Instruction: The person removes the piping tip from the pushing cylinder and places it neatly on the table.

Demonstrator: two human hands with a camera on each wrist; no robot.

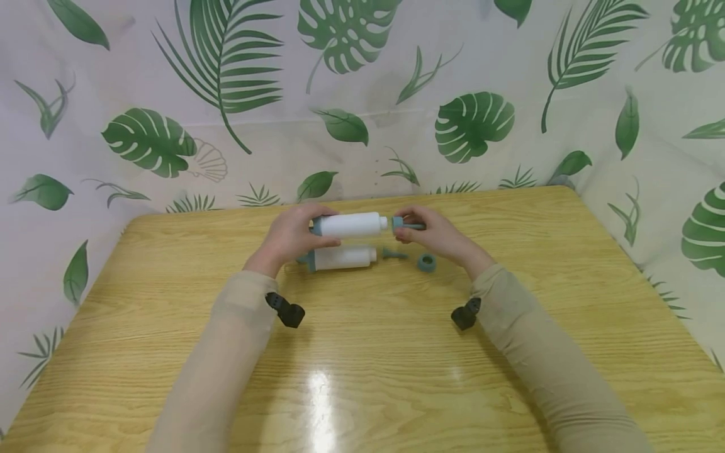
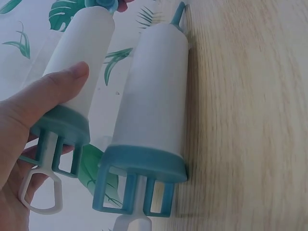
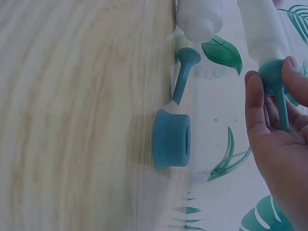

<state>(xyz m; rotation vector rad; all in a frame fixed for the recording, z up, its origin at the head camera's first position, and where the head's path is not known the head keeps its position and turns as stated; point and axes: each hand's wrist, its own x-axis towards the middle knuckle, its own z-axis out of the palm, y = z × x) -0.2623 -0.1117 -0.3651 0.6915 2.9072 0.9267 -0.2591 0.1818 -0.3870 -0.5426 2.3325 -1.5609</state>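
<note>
My left hand (image 1: 291, 236) grips a white-barrelled piping syringe (image 1: 354, 224) near its teal end cap, thumb across the barrel (image 2: 86, 48). The syringe is raised off the table and lies nearly level, its narrow tip pointing right. Between thumb and fingers, my right hand (image 1: 438, 236) pinches a teal collar (image 3: 272, 72) with a long thin nozzle (image 3: 281, 113) sticking out of it. In the head view, a small gap separates the collar from the syringe's tip. A second, similar syringe (image 1: 342, 257) lies on the table just nearer than the held one.
A loose teal nozzle (image 1: 394, 254) lies off the second syringe's tip. To its right is a teal ring collar (image 3: 172, 139). The wooden table (image 1: 374, 365) meets a leaf-patterned backdrop (image 1: 374, 151) at its far edge, a short way behind both hands.
</note>
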